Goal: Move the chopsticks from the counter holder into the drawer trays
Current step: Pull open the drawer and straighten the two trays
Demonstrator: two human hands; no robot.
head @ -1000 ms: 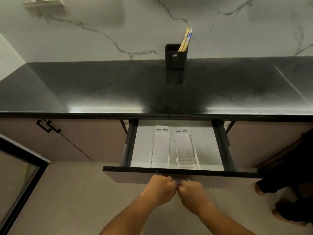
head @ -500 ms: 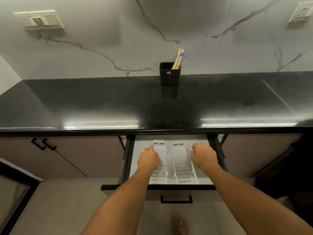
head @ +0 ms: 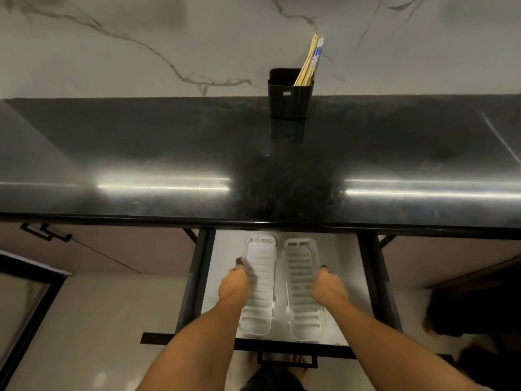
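Observation:
Several wooden chopsticks (head: 308, 63) stand in a black holder (head: 289, 100) at the back of the black counter (head: 169, 153), against the marble wall. Below the counter's front edge the drawer (head: 197, 277) is pulled out. Two white slotted trays lie in it side by side, lengthwise. My left hand (head: 235, 286) is curled on the outer edge of the left tray (head: 262, 292), its fingers blurred. My right hand (head: 328, 289) grips the outer edge of the right tray (head: 303, 292). Both hands are far from the chopsticks.
The drawer's black handle (head: 287, 359) sits on its front panel, close to my body. Two black cabinet handles (head: 45, 232) are at the left under the counter. A black-framed glass panel (head: 25, 306) stands lower left. A dark shape (head: 465, 320) lies at the right.
My hands left the drawer front, reached into the drawer to the far ends of the trays, then slid back toward me along the trays' outer edges. The view tilted down.

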